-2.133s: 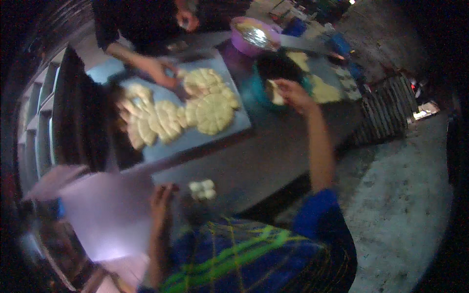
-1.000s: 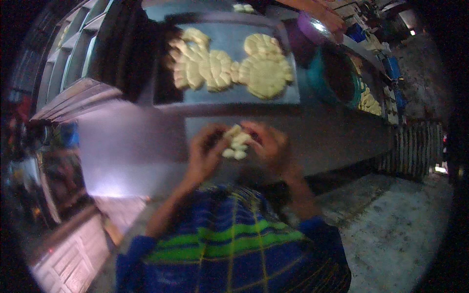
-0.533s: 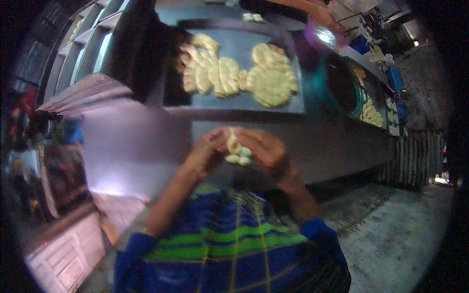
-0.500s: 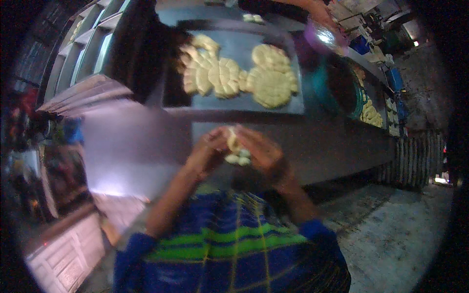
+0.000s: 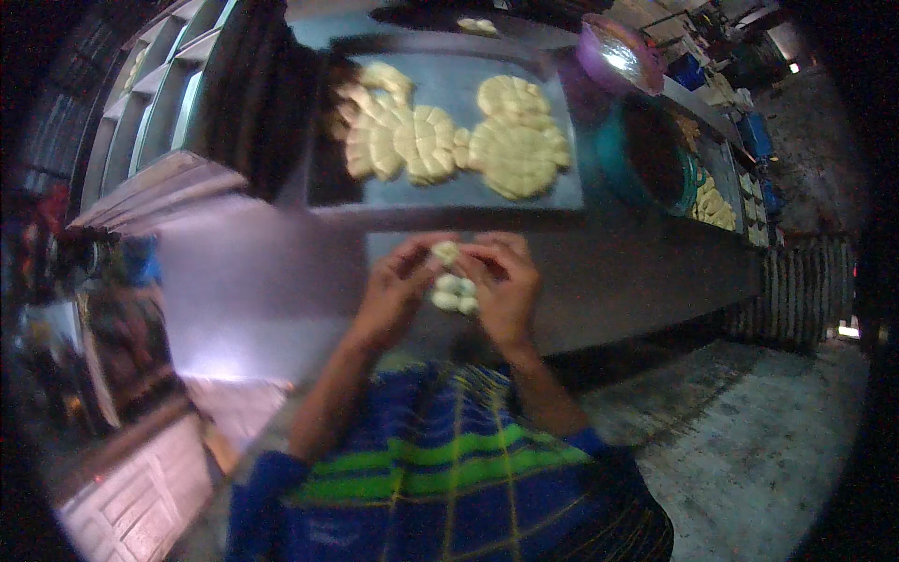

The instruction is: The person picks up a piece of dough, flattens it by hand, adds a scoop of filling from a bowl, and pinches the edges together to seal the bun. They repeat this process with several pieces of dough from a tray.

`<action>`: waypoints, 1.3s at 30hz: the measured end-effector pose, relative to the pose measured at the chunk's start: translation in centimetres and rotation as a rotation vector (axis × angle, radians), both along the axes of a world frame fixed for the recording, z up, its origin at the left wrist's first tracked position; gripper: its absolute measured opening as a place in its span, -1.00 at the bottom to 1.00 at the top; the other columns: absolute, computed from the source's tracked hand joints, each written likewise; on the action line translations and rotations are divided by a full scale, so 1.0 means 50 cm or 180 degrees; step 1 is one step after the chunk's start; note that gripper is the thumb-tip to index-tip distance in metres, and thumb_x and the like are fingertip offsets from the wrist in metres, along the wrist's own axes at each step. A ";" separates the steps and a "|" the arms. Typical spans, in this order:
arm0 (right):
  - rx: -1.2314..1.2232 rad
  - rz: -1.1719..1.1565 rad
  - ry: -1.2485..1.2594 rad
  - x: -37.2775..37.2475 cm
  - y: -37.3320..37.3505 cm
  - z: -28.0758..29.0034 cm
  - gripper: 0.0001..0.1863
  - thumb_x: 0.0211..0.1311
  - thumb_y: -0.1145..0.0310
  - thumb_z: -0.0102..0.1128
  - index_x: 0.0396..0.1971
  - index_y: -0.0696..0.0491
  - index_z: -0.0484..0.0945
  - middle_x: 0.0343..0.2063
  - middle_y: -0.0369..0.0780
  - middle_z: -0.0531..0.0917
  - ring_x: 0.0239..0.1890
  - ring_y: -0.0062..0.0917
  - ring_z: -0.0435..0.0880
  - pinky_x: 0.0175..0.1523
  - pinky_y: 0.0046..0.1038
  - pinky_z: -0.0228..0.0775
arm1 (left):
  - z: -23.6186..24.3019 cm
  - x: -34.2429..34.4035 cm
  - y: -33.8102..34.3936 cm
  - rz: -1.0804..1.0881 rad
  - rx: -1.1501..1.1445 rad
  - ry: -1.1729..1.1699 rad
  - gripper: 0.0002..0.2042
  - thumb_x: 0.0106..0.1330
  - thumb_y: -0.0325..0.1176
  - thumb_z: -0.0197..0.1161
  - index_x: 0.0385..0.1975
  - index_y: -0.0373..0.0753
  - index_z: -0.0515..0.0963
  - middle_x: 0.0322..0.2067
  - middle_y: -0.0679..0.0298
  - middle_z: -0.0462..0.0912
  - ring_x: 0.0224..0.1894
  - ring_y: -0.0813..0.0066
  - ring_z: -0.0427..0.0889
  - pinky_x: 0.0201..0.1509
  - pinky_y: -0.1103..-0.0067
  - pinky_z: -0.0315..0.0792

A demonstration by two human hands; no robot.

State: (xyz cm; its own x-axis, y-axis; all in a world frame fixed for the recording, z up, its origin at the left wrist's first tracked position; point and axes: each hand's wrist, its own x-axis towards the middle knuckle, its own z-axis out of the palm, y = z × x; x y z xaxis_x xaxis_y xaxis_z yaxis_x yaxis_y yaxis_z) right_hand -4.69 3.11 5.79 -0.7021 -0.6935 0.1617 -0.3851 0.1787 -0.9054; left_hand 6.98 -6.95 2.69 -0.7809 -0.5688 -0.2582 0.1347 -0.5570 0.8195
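A small pale-yellow piece of dough (image 5: 446,252) is pinched between the fingertips of my left hand (image 5: 395,283) and my right hand (image 5: 507,281). Both hands are closed around it, above the near part of the table. Just below the fingers lies a small cluster of pale dough balls (image 5: 455,294), partly flanked by my right hand. Past my hands, a dark metal tray (image 5: 449,80) bears two joined figures of shaped dough; the left figure (image 5: 412,140) is scored into segments, and the right figure (image 5: 518,155) has a round body with small lobes along its edge.
A purple bowl (image 5: 599,61) and a teal round tub (image 5: 613,164) stand right of the tray. Farther right, more shaped dough (image 5: 714,208) lies on another tray. Two small dough pieces (image 5: 478,25) sit at the back. A shelved rack (image 5: 154,75) rises on the left.
My fingers have shifted around the dough piece, which looks shorter and rounder now. My right hand has turned more upright. Another person's arm over the purple bowl has left the view.
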 end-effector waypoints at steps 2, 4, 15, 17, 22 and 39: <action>0.0078 0.0108 -0.0254 -0.008 0.006 -0.027 -0.83 0.15 0.41 0.39 -0.26 0.11 0.71 -0.25 -0.15 0.68 -0.24 -0.38 0.68 -0.15 -0.42 0.54 | -0.007 -0.006 0.010 0.0156 -0.0319 -0.0161 -0.71 0.40 -0.41 0.19 0.08 -0.31 0.51 -0.02 0.22 0.60 0.04 0.47 0.56 0.17 0.51 0.46; 0.0137 0.0275 0.0106 -0.009 0.012 -0.033 -0.81 0.14 0.42 0.38 -0.24 0.11 0.70 -0.15 -0.14 0.66 -0.20 -0.36 0.67 -0.14 -0.41 0.55 | -0.021 -0.009 0.018 0.0371 -0.0349 -0.0217 -0.72 0.39 -0.40 0.21 0.06 -0.31 0.53 -0.04 0.21 0.61 0.01 0.48 0.58 0.13 0.52 0.48; -0.0088 0.1459 0.2247 -0.051 0.037 -0.042 -0.59 0.04 0.53 0.31 -0.03 0.06 0.64 -0.12 -0.18 0.62 -0.19 -0.31 0.63 -0.07 -0.34 0.55 | -0.038 0.007 0.014 0.0120 -0.1008 -0.0433 -0.76 0.41 -0.35 0.22 -0.04 -0.32 0.62 -0.15 0.22 0.69 -0.09 0.53 0.62 0.02 0.55 0.52; 0.0141 0.1276 0.2445 -0.049 0.040 -0.047 -0.60 0.06 0.52 0.32 -0.03 0.05 0.63 -0.15 -0.17 0.61 -0.20 -0.30 0.63 -0.06 -0.32 0.54 | -0.038 0.008 0.024 0.0090 -0.1075 -0.0367 -0.77 0.41 -0.36 0.22 -0.05 -0.32 0.63 -0.15 0.22 0.69 -0.08 0.53 0.62 0.02 0.55 0.51; 0.0106 0.0903 0.2016 -0.038 0.029 -0.040 -0.69 0.13 0.43 0.33 -0.08 0.08 0.64 -0.20 -0.17 0.64 -0.18 -0.29 0.65 -0.13 -0.33 0.56 | -0.008 0.018 0.024 -0.0032 -0.1035 -0.0393 -0.80 0.39 -0.39 0.23 -0.10 -0.34 0.63 -0.15 0.20 0.69 -0.08 0.51 0.62 0.05 0.52 0.51; 0.0858 0.0949 -0.0772 -0.136 0.079 -0.070 -0.77 0.08 0.41 0.45 -0.27 0.16 0.68 -0.32 -0.20 0.71 -0.24 -0.56 0.68 -0.13 -0.51 0.54 | -0.029 -0.050 0.055 -0.0258 -0.0906 -0.0039 -0.55 0.33 -0.54 0.17 0.21 -0.22 0.27 -0.14 0.15 0.62 -0.10 0.41 0.63 0.00 0.48 0.53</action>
